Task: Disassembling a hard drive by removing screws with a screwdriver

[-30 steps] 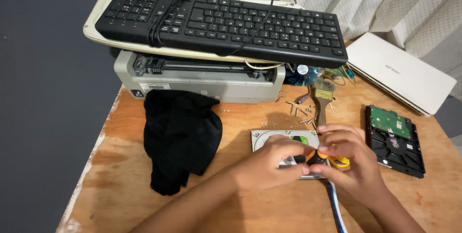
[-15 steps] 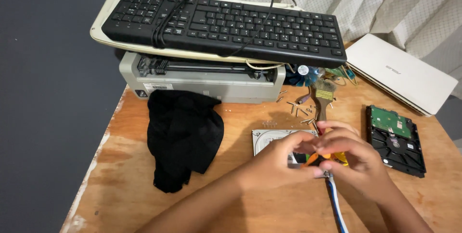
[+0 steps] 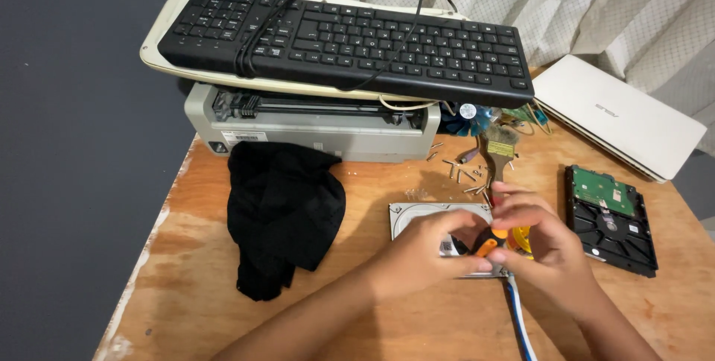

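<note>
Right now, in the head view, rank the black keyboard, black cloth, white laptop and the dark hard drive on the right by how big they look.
1. black keyboard
2. white laptop and black cloth, too alike to rank
3. dark hard drive

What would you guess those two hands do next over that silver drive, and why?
Probably seat the orange-handled screwdriver on a screw and turn: both the left hand and right hand grip it over the silver hard drive, and loose screws already lie nearby.

Keyboard [image 3: 350,40] atop printer [image 3: 313,122] at table's [image 3: 186,294] back, cloth [image 3: 283,212] before it, laptop [image 3: 618,115] right.
</note>
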